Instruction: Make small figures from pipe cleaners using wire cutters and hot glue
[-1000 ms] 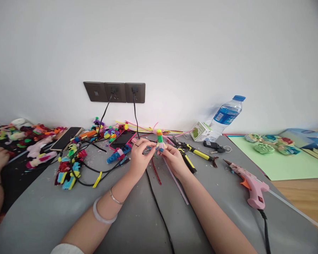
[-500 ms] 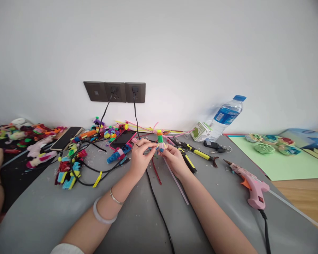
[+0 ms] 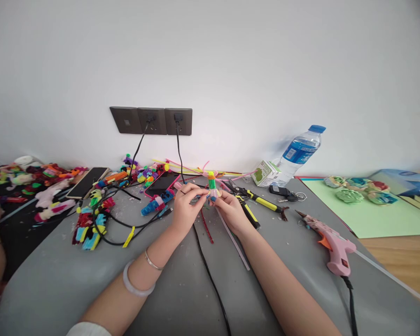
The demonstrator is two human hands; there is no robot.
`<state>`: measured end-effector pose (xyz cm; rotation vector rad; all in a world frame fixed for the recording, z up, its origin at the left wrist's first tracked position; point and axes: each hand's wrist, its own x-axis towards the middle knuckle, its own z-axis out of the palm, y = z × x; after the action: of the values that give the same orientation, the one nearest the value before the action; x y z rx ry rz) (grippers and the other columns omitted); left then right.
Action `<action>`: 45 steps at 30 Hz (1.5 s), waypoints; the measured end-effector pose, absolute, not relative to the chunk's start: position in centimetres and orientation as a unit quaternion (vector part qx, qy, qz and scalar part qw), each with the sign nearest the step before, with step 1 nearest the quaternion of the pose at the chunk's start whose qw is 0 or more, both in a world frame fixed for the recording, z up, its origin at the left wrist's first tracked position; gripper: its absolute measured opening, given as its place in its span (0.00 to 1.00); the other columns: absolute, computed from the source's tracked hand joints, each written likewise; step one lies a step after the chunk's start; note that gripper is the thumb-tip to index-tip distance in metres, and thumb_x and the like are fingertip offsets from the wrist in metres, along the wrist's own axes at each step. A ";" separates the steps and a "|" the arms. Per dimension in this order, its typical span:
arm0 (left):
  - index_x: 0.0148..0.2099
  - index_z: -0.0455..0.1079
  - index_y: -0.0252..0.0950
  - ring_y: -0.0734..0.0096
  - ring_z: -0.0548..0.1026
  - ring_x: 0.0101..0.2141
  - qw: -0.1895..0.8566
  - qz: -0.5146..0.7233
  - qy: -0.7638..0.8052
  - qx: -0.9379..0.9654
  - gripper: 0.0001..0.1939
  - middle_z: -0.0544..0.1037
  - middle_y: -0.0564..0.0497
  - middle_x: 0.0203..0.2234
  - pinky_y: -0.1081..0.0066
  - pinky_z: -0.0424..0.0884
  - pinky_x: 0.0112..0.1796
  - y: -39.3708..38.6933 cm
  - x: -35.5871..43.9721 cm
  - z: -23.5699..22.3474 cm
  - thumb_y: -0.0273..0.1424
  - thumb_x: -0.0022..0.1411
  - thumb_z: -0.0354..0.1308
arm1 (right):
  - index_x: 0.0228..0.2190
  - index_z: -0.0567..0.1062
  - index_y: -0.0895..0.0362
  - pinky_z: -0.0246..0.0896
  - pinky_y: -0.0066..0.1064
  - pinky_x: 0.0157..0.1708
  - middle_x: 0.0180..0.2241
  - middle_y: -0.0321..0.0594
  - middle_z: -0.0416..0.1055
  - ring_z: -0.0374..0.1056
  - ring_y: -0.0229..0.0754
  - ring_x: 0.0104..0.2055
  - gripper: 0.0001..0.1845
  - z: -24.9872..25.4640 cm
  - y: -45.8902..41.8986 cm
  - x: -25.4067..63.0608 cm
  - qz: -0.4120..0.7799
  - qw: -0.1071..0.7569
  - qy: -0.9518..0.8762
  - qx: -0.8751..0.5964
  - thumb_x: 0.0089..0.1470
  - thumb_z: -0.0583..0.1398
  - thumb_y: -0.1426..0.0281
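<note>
Grey tabletop [image 3: 182,298] under a pale wall [image 3: 231,70], two bare hands meeting over a small fuzzy figure [image 3: 212,184].
Nearest, a black cable [image 3: 212,277] runs between the forearms, with a pink glue gun [image 3: 339,254] lying to the right; beyond the cable's near end, the left hand [image 3: 188,207] and right hand [image 3: 234,215] pinch the green, orange and yellow figure low down, its top upright above their fingertips; yellow-and-black pliers [image 3: 264,200] lie just beside the right hand, and farther back stand a green-and-white box [image 3: 265,173] and a water bottle [image 3: 299,151].
</note>
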<state>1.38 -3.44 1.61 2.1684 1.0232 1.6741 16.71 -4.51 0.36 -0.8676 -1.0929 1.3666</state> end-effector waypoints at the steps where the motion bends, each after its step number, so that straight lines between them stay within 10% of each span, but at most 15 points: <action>1: 0.39 0.77 0.39 0.70 0.75 0.34 0.109 0.569 0.348 0.738 0.06 0.76 0.50 0.31 0.69 0.72 0.37 -3.4 1.4 1.6 0.28 0.66 0.58 | 0.23 0.73 0.55 0.57 0.33 0.36 0.25 0.36 0.72 0.63 0.41 0.30 0.17 0.4 -4.5 16.7 0.580 0.559 -0.465 -0.367 0.43 0.70 0.56; 45: 0.42 0.73 0.38 0.68 0.72 0.35 0.217 0.524 0.395 0.723 0.07 0.75 0.50 0.34 0.70 0.67 0.37 -3.4 1.6 1.1 0.24 0.59 0.60 | 0.29 0.76 0.53 0.60 0.32 0.35 0.31 0.35 0.75 0.67 0.41 0.33 0.16 0.3 -4.2 16.7 0.551 0.610 -0.425 -0.378 0.42 0.71 0.57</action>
<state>1.61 -3.38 1.13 2.0025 1.0943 1.4520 16.72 -4.18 0.33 -0.8735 -0.9801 1.2728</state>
